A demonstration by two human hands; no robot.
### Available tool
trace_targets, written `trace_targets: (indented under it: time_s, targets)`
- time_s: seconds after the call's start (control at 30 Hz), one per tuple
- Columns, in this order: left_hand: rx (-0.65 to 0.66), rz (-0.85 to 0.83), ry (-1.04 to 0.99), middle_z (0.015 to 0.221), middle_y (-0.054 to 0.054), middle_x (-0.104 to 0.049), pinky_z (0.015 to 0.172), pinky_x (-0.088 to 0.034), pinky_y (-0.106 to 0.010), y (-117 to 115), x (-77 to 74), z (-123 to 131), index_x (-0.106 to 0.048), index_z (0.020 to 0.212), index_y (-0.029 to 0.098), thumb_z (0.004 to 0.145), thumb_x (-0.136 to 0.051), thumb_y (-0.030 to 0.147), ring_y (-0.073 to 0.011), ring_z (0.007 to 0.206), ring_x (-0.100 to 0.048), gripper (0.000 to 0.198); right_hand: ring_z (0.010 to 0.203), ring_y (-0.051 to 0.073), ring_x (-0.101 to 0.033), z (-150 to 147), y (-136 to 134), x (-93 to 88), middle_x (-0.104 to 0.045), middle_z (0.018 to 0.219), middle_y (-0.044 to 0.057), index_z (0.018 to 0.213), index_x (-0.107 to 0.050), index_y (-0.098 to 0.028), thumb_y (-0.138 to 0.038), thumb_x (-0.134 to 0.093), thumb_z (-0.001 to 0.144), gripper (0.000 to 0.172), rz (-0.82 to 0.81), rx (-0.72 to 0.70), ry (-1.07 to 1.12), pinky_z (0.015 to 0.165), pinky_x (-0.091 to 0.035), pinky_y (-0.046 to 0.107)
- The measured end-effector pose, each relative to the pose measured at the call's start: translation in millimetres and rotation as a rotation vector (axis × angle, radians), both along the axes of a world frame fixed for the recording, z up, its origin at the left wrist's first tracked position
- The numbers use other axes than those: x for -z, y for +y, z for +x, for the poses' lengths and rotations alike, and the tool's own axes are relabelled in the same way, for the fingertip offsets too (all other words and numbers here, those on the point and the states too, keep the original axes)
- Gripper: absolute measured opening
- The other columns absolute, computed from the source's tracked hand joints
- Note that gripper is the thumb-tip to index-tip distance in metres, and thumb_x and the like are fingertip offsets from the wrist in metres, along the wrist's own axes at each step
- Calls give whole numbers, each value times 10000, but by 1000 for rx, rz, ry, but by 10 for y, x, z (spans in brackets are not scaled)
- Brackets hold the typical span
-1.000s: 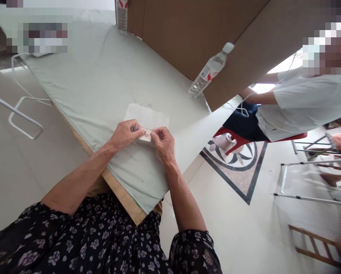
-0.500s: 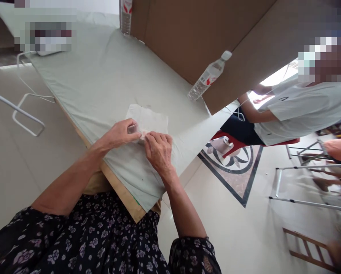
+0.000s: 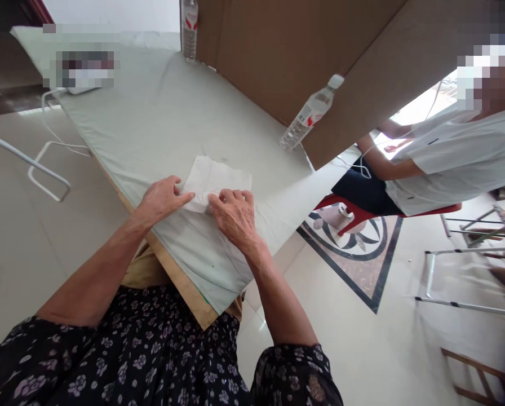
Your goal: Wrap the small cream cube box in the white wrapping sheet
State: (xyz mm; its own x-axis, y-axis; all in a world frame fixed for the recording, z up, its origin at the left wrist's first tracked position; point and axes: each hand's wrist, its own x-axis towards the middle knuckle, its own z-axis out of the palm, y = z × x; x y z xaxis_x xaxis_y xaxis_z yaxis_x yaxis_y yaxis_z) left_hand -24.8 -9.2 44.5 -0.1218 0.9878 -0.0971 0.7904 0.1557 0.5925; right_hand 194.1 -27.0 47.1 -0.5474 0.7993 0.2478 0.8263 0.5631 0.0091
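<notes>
A thin white sheet [image 3: 216, 172], which looks like a paper tissue, lies on the cloth-covered table in front of me. Its near edge is crumpled or folded over. My left hand [image 3: 162, 200] is at the sheet's left edge, thumb stretched out onto the near fold and fingers apart from it. Over the near right part rests my right hand [image 3: 234, 214], its fingers bent and pressed together on the sheet. What lies beneath those fingertips is hidden.
A water bottle [image 3: 309, 115] stands against a large cardboard panel [image 3: 278, 51]; another bottle [image 3: 189, 34] stands farther back. A white device with a cable sits at the table's far left. A person in a white shirt [image 3: 459, 155] sits at the right.
My left hand has moved left, its thumb and fingers spreading from a closer grip. More of the folded near edge shows between my hands. My right hand stays on the sheet.
</notes>
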Motion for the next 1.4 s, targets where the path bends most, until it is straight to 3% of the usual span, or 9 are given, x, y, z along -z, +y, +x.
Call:
trace_targets:
  time_s: [0.13, 0.3, 0.4, 0.57, 0.8, 0.97, 1.1, 1.23, 1.4]
  targets:
    - [-28, -55, -14, 781, -76, -715, 700, -480, -330, 81, -11, 31, -697, 1083, 158, 692, -741, 611, -300, 825, -699, 599, 955, 249, -532, 9, 55, -41, -701, 1099, 84, 1145, -681, -262, -295, -478, 1066, 220, -2, -38, -50, 917, -312, 426]
    - [10, -99, -267, 524, 17, -590, 487, -378, -296, 143, 55, 89, -665, 812, 216, 680, -733, 508, -189, 468, -547, 328, 949, 247, -529, 26, 110, -90, -699, 1062, 83, 1104, -697, -266, -316, -524, 1053, 187, -19, -70, -58, 872, -311, 411]
    - [60, -21, -322, 495, 44, -529, 467, -324, -265, 130, 75, 126, -616, 674, 221, 673, -704, 439, -139, 458, -466, 235, 963, 250, -532, 27, 118, -92, -699, 1062, 84, 1108, -701, -267, -326, -546, 1048, 176, -30, -70, -43, 861, -312, 407]
    - [16, 102, -152, 516, 35, -487, 520, -291, -268, 97, 33, 254, -491, 534, 227, 671, -645, 312, -127, 526, -415, 223, 971, 258, -546, 18, 120, -83, -708, 1087, 89, 1103, -700, -262, -328, -551, 1049, 171, -45, -71, -37, 854, -311, 412]
    - [0, 104, -291, 552, 44, -506, 523, -330, -246, 104, -14, 425, -510, 610, 220, 663, -596, 273, -120, 542, -441, 114, 999, 254, -592, 3, 127, -77, -747, 1083, 89, 1237, -652, -221, -294, -541, 1050, 230, -58, -43, 13, 907, -324, 413]
    - [-52, 23, -560, 564, 53, -505, 442, -386, -217, 131, 10, 497, -526, 656, 216, 631, -638, 301, -107, 498, -468, 144, 1006, 249, -605, 1, 112, -83, -751, 1038, 89, 1014, -703, -206, -296, -564, 1044, 169, -76, -37, 20, 926, -327, 409]
    - [-52, -18, -718, 611, 19, -573, 430, -459, -234, 124, -5, 557, -572, 661, 201, 626, -676, 293, -126, 529, -542, 144, 992, 244, -605, 12, 87, -90, -751, 1022, 82, 1017, -721, -218, -285, -566, 1040, 170, -94, -30, 58, 921, -325, 405]
    - [20, -106, -785, 653, -19, -651, 534, -553, -285, 90, -102, 515, -668, 725, 172, 653, -662, 259, -148, 573, -615, 113, 967, 238, -620, 50, 58, -105, -769, 1033, 77, 1045, -721, -217, -237, -523, 1031, 199, -121, -38, 116, 922, -335, 402]
    - [163, -161, -740, 872, -57, -748, 708, -606, -342, 26, -179, 427, -730, 920, 157, 638, -612, 199, -168, 679, -684, 308, 927, 223, -662, 93, 72, -125, -789, 955, 69, 998, -700, -195, -138, -471, 984, 237, -163, -21, 205, 966, -345, 386]
